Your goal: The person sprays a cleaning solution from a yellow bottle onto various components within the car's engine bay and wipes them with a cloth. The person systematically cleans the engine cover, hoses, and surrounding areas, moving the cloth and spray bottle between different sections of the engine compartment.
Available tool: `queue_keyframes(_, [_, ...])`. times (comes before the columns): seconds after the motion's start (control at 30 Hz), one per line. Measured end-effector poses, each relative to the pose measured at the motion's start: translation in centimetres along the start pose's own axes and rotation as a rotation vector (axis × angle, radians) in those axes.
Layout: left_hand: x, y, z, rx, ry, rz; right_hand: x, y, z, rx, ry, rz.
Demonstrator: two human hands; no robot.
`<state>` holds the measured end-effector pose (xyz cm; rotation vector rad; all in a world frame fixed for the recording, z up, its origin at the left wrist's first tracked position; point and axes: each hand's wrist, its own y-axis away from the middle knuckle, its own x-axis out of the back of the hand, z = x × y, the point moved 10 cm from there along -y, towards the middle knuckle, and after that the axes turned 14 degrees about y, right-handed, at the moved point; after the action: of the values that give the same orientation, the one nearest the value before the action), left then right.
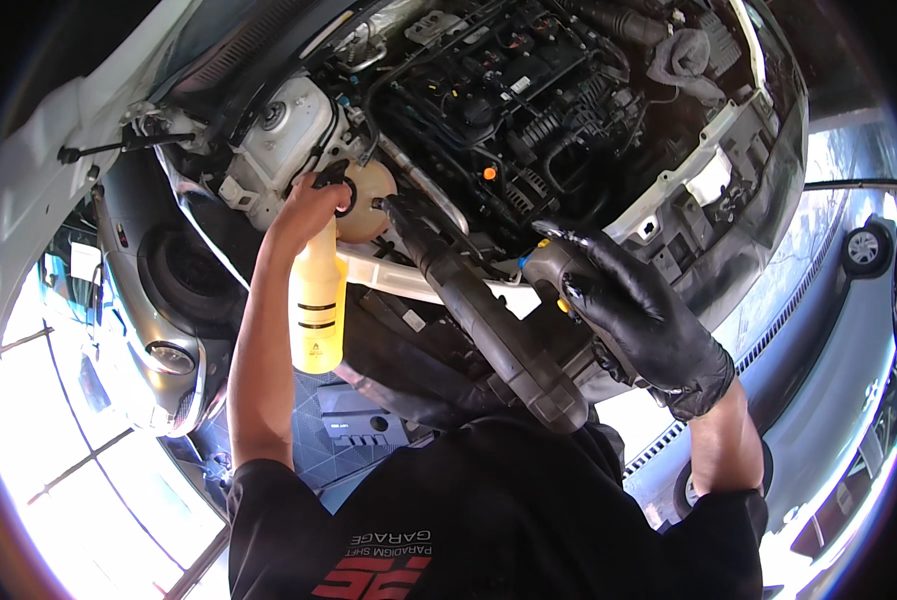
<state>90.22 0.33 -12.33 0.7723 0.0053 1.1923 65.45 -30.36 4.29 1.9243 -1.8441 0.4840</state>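
My bare left hand point(318, 212) is closed around the black trigger head of a yellow spray bottle point(318, 310), which hangs upright at the front corner of a car's engine bay. Just beyond it sits a tan, rounded plastic reservoir point(372, 200). My right hand point(633, 310), in a black glove, grips a grey handheld tool point(553, 268) with a blue tip and yellow parts; its exact kind is unclear. Between the hands, a long black plastic duct point(478, 315) slants from beside the reservoir down toward my body.
The engine point(513, 85) fills the bay ahead, with an orange cap point(489, 174) on its near side. A grey cloth point(683, 60) lies at the far right. A silver car point(163, 330) stands at left, a pale blue one point(818, 350) at right. A grey case point(363, 415) rests on the floor.
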Motion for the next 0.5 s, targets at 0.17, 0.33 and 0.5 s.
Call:
queue_keyframes(0.17, [-1.9,0.3,-3.3,0.057,-0.289,-0.166,1.4,-0.3,1.1,-0.183,-0.137,-0.162])
queue_keyframes(0.33, [-6.2,1.9,-5.3,0.006,-0.485,-0.349,2.6,0.7,1.4,-0.195,-0.105,-0.353])
queue_keyframes(0.5, [-8.6,3.5,-4.8,0.020,-0.568,-0.305,2.4,-0.5,2.3,-0.093,0.041,-0.357])
